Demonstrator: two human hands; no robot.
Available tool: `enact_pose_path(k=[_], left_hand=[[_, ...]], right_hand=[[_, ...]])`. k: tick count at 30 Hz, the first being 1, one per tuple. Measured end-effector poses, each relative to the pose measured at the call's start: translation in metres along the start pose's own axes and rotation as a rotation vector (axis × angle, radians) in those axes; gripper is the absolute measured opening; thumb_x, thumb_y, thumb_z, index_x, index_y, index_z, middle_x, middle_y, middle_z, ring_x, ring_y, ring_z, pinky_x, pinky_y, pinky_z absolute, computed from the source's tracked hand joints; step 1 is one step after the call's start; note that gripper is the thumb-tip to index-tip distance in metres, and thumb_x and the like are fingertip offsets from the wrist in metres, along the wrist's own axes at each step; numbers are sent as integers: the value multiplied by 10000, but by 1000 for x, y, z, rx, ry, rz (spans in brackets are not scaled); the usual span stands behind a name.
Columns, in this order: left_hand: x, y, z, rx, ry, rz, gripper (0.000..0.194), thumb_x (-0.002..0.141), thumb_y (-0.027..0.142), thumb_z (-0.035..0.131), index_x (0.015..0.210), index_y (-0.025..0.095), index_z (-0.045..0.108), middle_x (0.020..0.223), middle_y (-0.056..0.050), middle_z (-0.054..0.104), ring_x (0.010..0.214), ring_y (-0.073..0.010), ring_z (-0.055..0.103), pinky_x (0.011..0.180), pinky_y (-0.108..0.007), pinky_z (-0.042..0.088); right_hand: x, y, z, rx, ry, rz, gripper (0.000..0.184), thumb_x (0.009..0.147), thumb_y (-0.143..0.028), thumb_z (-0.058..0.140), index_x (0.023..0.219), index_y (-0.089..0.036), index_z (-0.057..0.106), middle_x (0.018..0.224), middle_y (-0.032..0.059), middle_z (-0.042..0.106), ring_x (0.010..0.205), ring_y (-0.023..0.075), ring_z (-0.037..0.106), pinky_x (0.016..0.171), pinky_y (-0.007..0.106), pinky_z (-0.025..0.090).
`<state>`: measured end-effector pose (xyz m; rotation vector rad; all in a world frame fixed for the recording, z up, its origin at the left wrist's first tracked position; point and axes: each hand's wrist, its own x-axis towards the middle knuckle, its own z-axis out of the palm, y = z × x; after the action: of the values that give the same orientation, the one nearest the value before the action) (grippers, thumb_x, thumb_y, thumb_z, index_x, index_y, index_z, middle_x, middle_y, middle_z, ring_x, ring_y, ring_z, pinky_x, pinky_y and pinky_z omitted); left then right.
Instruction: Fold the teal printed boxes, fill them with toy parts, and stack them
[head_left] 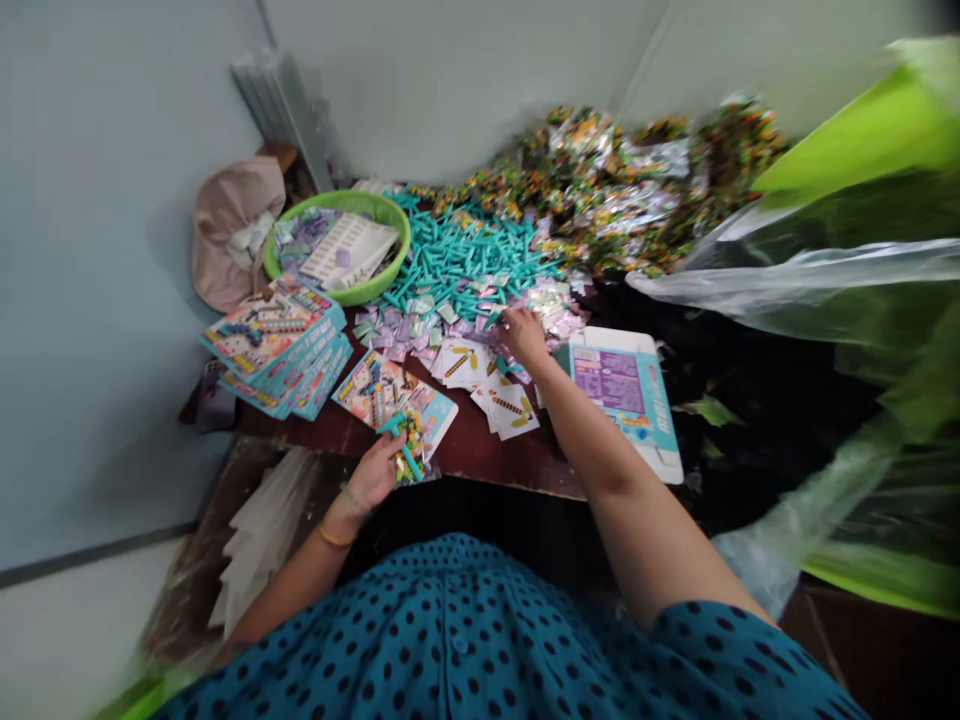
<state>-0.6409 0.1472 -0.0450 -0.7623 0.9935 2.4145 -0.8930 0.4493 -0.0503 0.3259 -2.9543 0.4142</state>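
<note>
My left hand (377,474) is closed round a clear plastic bag of small multicoloured pieces (415,447) near the table's front edge. Teal plastic sticks (409,461) lie against this bag in the same grip. Beneath it is a flat printed box (386,390). My right hand (523,336) reaches forward to the small pink and pale green sachets (551,300), fingers bent together and pointing down. What its fingertips pinch is too blurred to make out. Just beyond is a heap of teal sticks (465,250). Printed cards (506,405) with a pickaxe picture lie in front of the hand.
A green basket (405,235) with sachets and printed sheets stands at the back left. Stacked printed boxes (277,340) are on the left. Filled bags (600,190) pile up along the wall. An unfolded box (622,390) lies right, beside a large plastic bag (847,270).
</note>
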Motion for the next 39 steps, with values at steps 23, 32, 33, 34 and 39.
enact_pose_path(k=[23, 32, 33, 34, 39], left_hand=[[2, -49, 71, -7, -19, 334, 286, 851, 350, 799, 1070, 185, 716, 1143, -63, 747, 1233, -224, 634, 1099, -337, 454], [-9, -28, 73, 67, -31, 218, 274, 794, 305, 852, 990, 179, 709, 992, -68, 783, 1232, -314, 663, 1111, -470, 497], [-10, -25, 72, 76, -40, 192, 271, 794, 296, 850, 997, 179, 713, 1007, -75, 784, 1228, -321, 668, 1107, -481, 505], [-11, -21, 71, 88, -45, 166, 272, 795, 286, 847, 1008, 179, 716, 1017, -79, 786, 1218, -326, 676, 1098, -490, 516], [-11, -11, 56, 134, -7, 115, 387, 782, 255, 840, 1139, 173, 713, 1058, -95, 791, 1167, -337, 708, 1052, -477, 564]], right_hand=[[-223, -171, -8, 1198, 264, 286, 204, 852, -420, 729, 860, -218, 697, 1314, 107, 591, 1160, 247, 622, 950, 376, 521], [-117, -80, -21, 637, 155, 212, 366, 985, -303, 502, 1316, -186, 603, 1314, 128, 650, 1129, 255, 621, 1005, 395, 493], [-100, -64, -24, 516, 123, 225, 393, 978, -261, 505, 1349, -157, 584, 1386, 165, 600, 1201, 274, 586, 1037, 404, 469], [-86, -50, -26, 390, 70, 260, 404, 969, -218, 504, 1355, -130, 579, 1425, 198, 560, 1249, 293, 555, 1055, 411, 450], [-58, -15, -26, 57, -127, 505, 370, 933, -83, 447, 1256, -46, 625, 1333, 279, 577, 1175, 327, 592, 970, 409, 479]])
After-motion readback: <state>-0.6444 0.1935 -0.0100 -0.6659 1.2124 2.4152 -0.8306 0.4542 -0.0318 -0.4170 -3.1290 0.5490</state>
